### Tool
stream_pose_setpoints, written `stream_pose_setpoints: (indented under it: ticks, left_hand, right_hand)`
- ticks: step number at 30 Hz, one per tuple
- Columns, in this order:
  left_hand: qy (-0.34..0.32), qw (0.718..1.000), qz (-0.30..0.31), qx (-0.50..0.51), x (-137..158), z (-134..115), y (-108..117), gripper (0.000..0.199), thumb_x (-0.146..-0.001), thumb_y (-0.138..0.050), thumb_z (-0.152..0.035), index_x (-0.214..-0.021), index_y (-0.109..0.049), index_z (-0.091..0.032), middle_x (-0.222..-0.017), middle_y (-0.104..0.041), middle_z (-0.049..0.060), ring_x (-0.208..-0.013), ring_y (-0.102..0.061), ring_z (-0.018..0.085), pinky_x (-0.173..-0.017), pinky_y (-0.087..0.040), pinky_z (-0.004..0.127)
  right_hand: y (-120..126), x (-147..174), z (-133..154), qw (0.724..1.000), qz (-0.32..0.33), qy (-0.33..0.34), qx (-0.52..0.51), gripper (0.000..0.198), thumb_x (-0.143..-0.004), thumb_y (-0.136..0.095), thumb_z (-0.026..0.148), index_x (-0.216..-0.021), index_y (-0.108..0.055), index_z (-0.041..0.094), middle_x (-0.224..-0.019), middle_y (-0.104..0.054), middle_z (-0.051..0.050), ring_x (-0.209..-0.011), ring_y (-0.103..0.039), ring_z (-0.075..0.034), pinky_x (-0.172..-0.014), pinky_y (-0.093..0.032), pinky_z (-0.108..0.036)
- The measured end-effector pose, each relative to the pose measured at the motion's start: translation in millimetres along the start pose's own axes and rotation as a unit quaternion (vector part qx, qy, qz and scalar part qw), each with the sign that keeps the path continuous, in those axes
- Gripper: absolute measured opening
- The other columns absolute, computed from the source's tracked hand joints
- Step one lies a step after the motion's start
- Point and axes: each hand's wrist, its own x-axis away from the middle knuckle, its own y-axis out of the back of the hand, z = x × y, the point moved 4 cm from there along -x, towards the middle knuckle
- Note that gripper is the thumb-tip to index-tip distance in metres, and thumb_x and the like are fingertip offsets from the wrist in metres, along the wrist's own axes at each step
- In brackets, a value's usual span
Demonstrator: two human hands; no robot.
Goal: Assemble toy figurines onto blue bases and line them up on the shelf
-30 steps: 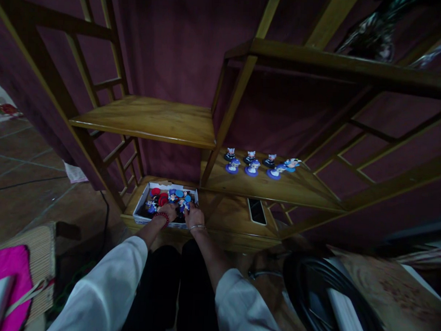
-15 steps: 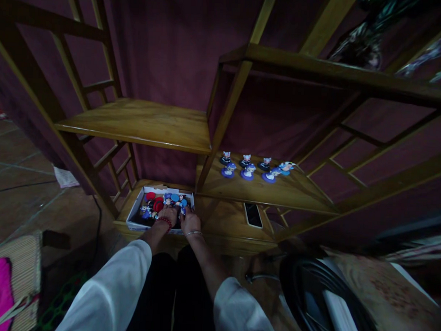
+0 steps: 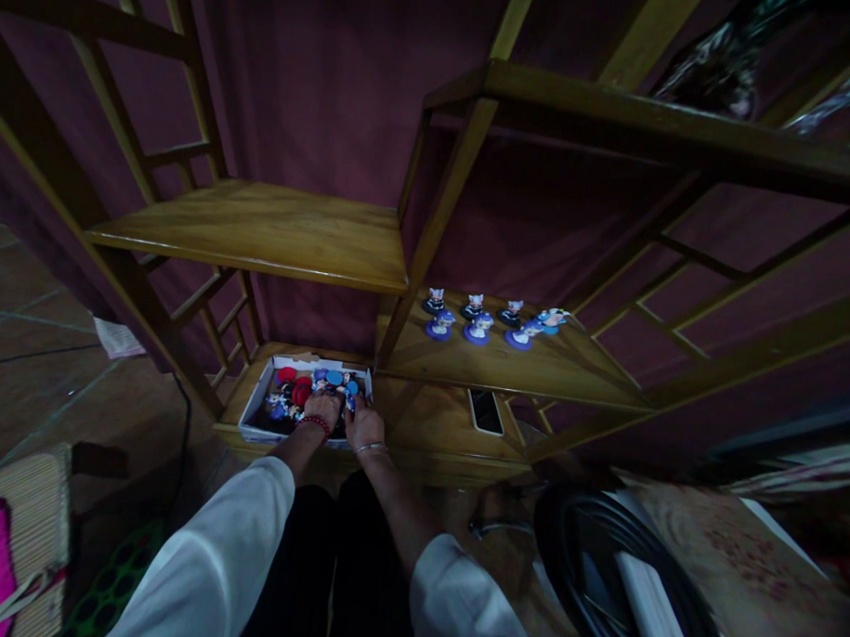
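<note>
A shallow white cardboard box (image 3: 254, 422) on the low shelf holds several small figurines with blue, red and purple parts; a red round base (image 3: 302, 391) shows among them. My left hand (image 3: 322, 408), a red bead bracelet at its wrist, reaches into the box with fingers bent down, their tips hidden among the figurines. Beside it, at the box's right end, my right hand (image 3: 365, 426) has its fingers closed at a small blue figurine (image 3: 352, 395). On the shelf to the right stand dark-based figurines (image 3: 475, 305) behind purple-based figurines (image 3: 479, 328).
A phone (image 3: 487, 412) lies on the low shelf, right of the box. Above the box juts a wooden shelf (image 3: 261, 229), and an upright post (image 3: 443, 198) separates the bays. Coiled black hose (image 3: 563, 546) lies at lower right; a woven seat (image 3: 38, 519) is at left.
The view has shifted slightly, so the shelves sit a little further left and higher. Both hands stay in the box, with little visible movement among the figurines.
</note>
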Motion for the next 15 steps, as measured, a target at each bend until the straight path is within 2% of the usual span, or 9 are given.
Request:
stream_pose_setpoints:
  ticks: [9, 12, 15]
  left_hand:
    - [-0.002, 1.000, -0.006, 0.030, -2.2, -0.2, -5.7, 0.037, -0.082, -0.028, -0.015, -0.112, -0.050, -0.020, -0.111, -0.051, 0.014, -0.106, -0.045, 0.024, -0.088, -0.032, 0.042]
    - [-0.013, 0.999, 0.000, 0.049, -2.2, 1.4, -6.7, 0.036, -0.080, -0.035, -0.019, -0.113, -0.049, -0.018, -0.111, -0.051, 0.016, -0.107, -0.043, 0.027, -0.089, -0.031, 0.044]
    - [-0.027, 0.996, 0.017, 0.078, -2.0, 5.7, -7.3, 0.032, -0.074, -0.046, -0.022, -0.104, -0.056, -0.017, -0.109, -0.051, 0.016, -0.106, -0.043, 0.029, -0.089, -0.031, 0.043]
  right_hand:
    - [-2.4, -1.1, -1.1, 1.000, -0.012, 0.003, 0.003, 0.033, -0.081, -0.040, 0.026, -0.112, -0.049, 0.015, -0.101, -0.061, -0.013, -0.085, -0.060, -0.019, -0.071, -0.044, -0.026]
    - [-1.5, -0.6, -0.5, 1.000, -0.012, 0.000, 0.011, 0.033, -0.082, -0.041, 0.026, -0.111, -0.049, 0.015, -0.099, -0.062, -0.013, -0.084, -0.060, -0.018, -0.072, -0.043, -0.025]
    - [-0.6, 0.2, 0.1, 1.000, -0.015, -0.004, 0.014, 0.031, -0.082, -0.042, 0.026, -0.109, -0.050, 0.015, -0.098, -0.062, -0.012, -0.084, -0.060, -0.017, -0.071, -0.043, -0.024]
